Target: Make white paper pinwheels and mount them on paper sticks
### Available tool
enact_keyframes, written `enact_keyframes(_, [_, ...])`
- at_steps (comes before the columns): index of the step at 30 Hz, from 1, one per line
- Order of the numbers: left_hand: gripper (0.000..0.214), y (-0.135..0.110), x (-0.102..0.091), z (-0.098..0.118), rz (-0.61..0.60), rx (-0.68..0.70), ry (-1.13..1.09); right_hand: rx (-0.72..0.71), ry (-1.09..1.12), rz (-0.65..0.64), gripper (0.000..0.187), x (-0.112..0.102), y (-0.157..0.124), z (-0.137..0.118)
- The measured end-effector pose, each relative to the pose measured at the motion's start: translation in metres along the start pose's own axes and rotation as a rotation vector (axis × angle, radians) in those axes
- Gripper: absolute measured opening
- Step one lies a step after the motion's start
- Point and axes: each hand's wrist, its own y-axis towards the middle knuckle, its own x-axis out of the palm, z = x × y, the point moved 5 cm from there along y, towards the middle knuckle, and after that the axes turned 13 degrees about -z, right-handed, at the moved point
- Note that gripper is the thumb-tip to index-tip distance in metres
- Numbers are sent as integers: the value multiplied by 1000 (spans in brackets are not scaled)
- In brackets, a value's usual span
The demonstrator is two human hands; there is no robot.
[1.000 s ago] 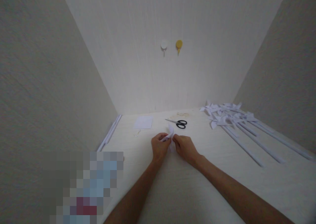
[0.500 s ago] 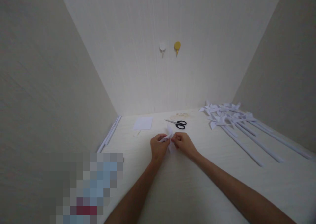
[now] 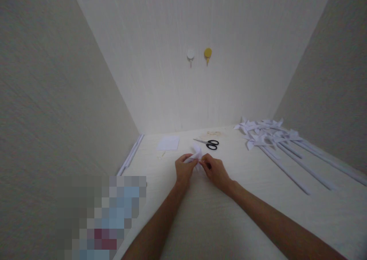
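My left hand (image 3: 184,169) is closed on a folded white paper pinwheel (image 3: 197,151), thumb and fingers gripping it near its middle. One curled blade points up above the fingers, and the lower part is half hidden behind both hands. Against the pinwheel's centre, from the right, my right hand (image 3: 215,171) is pinched. A tiny pale yellowish sliver seems to show at its fingertips, too small to name. Just beyond the hands lie scissors (image 3: 207,142) with black handles, blades pointing left. To their left rests a square of white paper (image 3: 168,142).
Several finished-looking paper pinwheels (image 3: 258,139) on rolled paper sticks (image 3: 289,172) are heaped at the right. More white paper rolls (image 3: 130,155) lie along the left wall. Small thin bits (image 3: 214,133) are scattered near the back wall, which bears a white hook (image 3: 190,55) and a yellow hook (image 3: 208,54).
The view has shifted slightly, so the table things appear a little further right. My right hand has turned a little at the pinwheel's centre. My left hand keeps its hold.
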Motion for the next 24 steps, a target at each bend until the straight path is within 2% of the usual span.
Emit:
enact_keyframes(3, [18, 0, 0, -1, 4, 0, -7, -61, 99, 51, 18, -1, -1, 0])
enact_keyframes(9, [17, 1, -2, -4, 23, 20, -31, -162, 241, 58, 17, -3, -2, -2])
enact_keyframes(15, [18, 1, -2, -4, 24, 1, -52, -193, 148, 167, 17, -7, -4, -2])
enact_keyframes(18, [19, 0, -1, -4, 18, -6, -44, -164, 98, 202, 19, -10, -4, -4])
enact_keyframes(24, [17, -1, 0, -2, 18, -10, -35, -138, 81, 218, 17, -12, -5, -6])
